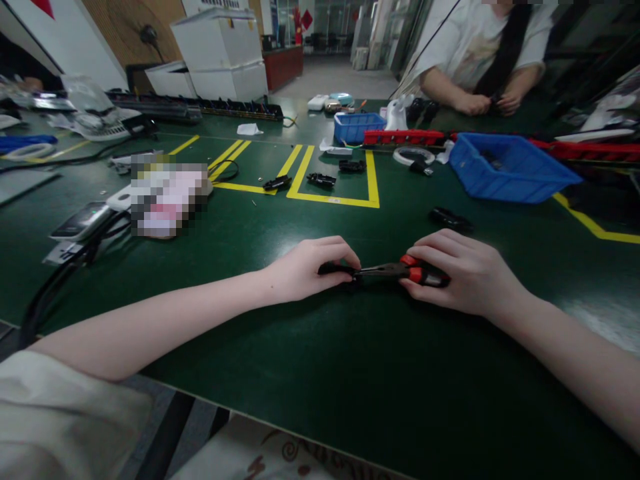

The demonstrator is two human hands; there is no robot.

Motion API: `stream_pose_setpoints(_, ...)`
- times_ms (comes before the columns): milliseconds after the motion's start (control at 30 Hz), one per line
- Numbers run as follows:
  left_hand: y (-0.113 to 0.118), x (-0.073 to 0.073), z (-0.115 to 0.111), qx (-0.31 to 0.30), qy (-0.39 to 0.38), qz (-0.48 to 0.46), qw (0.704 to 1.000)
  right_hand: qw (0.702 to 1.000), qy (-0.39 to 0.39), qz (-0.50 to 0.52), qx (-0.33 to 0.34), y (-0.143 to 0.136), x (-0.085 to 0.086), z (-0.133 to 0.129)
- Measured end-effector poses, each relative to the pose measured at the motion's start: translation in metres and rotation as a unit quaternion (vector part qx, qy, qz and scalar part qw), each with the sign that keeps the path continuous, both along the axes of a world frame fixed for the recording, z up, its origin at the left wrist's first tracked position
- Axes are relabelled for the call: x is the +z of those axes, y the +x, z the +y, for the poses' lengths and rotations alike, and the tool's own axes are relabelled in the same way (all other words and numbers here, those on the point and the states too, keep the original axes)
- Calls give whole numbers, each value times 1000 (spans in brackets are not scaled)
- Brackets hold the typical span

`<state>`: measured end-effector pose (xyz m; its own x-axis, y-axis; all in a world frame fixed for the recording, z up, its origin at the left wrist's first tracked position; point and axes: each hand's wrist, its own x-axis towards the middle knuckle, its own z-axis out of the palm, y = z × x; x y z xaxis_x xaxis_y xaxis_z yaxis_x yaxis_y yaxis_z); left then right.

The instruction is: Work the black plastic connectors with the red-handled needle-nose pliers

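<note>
My left hand [315, 265] pinches a small black part [334, 269] between thumb and fingers, a little above the green table. In my right hand [453, 270] are needle-nose pliers [387, 269] with red and black handles, fingers wrapped round them. The pliers' thin jaws point left and meet the black part at its right end; exactly what the tips touch is too small to tell. Just beyond my right hand lies a black part [451, 219]. Further off, black parts [321, 179] of a similar look rest around a yellow-taped rectangle.
A blue bin [513, 170] stands at the right, with a smaller blue bin [357, 127] further back. To the left are a phone [173, 200], a device [83, 221] and black cables [75, 273]. Across the green table [320, 373], a co-worker [480, 60] handles something dark.
</note>
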<state>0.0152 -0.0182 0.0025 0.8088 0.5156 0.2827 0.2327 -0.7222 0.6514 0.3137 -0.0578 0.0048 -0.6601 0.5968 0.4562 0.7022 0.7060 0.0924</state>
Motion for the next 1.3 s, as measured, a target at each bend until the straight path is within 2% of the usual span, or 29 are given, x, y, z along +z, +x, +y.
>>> stream_pose_setpoints(167,-2,1,-4,4,88,42,995,1000,-10,-2,-2,-1,-1,0)
stream_pose_setpoints(233,-2,1,-3,-2,99,49,994,1000,-1,-3,1,-1,-2,1)
stream_pose_setpoints(667,-1,1,3,-11,63,24,998,998,-34,27,-34,0,-1,-1)
stream_pose_setpoints(900,-2,-2,3,-17,55,19,998,998,-7,36,-56,1,-4,0)
stream_pose_setpoints(1300,-4,-1,2,-18,65,28,997,997,-15,35,-60,3,-5,-1)
